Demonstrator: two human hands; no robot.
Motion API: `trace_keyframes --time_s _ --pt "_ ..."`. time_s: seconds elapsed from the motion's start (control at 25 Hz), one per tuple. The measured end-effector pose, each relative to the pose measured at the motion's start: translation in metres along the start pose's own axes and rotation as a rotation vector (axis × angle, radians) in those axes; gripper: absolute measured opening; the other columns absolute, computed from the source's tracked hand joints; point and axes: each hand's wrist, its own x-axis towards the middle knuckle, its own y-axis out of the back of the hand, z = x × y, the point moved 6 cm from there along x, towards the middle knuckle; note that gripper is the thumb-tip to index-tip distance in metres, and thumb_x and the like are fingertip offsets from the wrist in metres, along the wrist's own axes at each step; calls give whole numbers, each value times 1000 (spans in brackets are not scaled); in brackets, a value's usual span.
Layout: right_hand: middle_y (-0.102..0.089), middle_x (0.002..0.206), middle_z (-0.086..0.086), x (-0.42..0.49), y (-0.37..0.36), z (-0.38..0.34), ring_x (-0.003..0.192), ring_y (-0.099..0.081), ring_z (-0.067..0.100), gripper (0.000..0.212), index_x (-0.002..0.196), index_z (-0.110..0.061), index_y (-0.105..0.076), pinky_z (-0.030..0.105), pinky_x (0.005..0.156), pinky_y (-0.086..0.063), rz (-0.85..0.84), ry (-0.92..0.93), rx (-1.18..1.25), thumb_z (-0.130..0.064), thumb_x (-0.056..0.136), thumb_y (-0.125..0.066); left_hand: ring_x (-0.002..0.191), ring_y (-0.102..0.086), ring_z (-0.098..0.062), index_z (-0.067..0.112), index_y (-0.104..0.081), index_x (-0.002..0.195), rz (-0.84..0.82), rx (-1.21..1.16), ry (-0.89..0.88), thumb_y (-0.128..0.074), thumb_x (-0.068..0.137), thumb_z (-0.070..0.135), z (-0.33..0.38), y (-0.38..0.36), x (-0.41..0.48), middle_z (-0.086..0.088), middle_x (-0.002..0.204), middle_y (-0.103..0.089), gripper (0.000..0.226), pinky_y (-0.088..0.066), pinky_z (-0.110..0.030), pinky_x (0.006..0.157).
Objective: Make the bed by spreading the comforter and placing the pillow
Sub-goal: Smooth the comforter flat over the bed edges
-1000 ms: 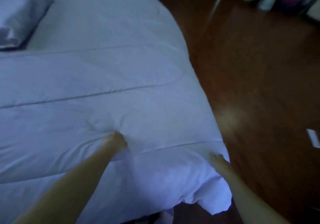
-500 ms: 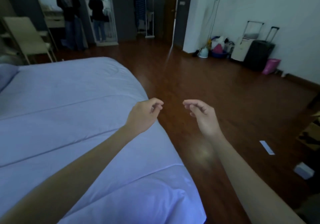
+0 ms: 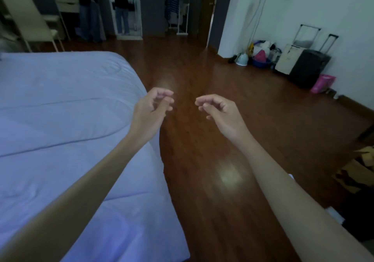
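A pale blue comforter (image 3: 60,120) lies spread flat over the bed on the left, its edge hanging down the bed's right side. My left hand (image 3: 150,107) is raised in the air above that right edge, fingers loosely curled and holding nothing. My right hand (image 3: 218,111) floats over the wooden floor just to the right, also loosely curled and holding nothing. Neither hand touches the comforter. No pillow shows in this view.
Dark wooden floor (image 3: 212,160) runs along the bed's right side. Suitcases (image 3: 307,67) and bags stand against the white wall at right. A chair (image 3: 30,22) stands beyond the bed. Two people (image 3: 121,4) stand far back. A cardboard box (image 3: 358,170) sits at the right edge.
One second ago both hands gripped the comforter near its corner. They let go and rose into the air, and my view lifted from the bed to the room.
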Motion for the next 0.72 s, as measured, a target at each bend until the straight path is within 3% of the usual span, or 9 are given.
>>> trace_keyframes --time_s 0.2,0.44,0.56,0.72 --pt "-70 105 -14 41 18 41 100 -65 2 27 110 -32 -66 27 88 -50 -50 14 75 -16 91 -56 74 -67 -3 37 -55 102 41 -3 26 -50 95 12 -12 -34 7 10 96 -65 26 -53 -26 68" --pt "-65 113 -19 142 3 63 101 -61 -4 31 120 -34 -60 25 89 -52 -225 65 14 -25 91 -54 79 -66 -9 19 -55 114 218 30 165 -46 97 6 -58 -33 71 3 99 -64 24 -51 -24 67" --pt "-65 114 -16 219 -23 63 100 -61 -3 31 120 -32 -61 24 89 -52 -341 158 -8 -25 91 -53 77 -66 -6 27 -57 108 274 28 142 -46 97 7 -70 -43 116 9 95 -66 25 -51 -21 67" --pt "-67 115 -9 298 -62 68 101 -62 2 31 121 -23 -62 20 93 -47 -519 248 -64 -19 91 -54 81 -67 -5 40 -55 102 213 111 178 -49 90 13 -97 -58 145 21 95 -67 31 -50 -20 71"
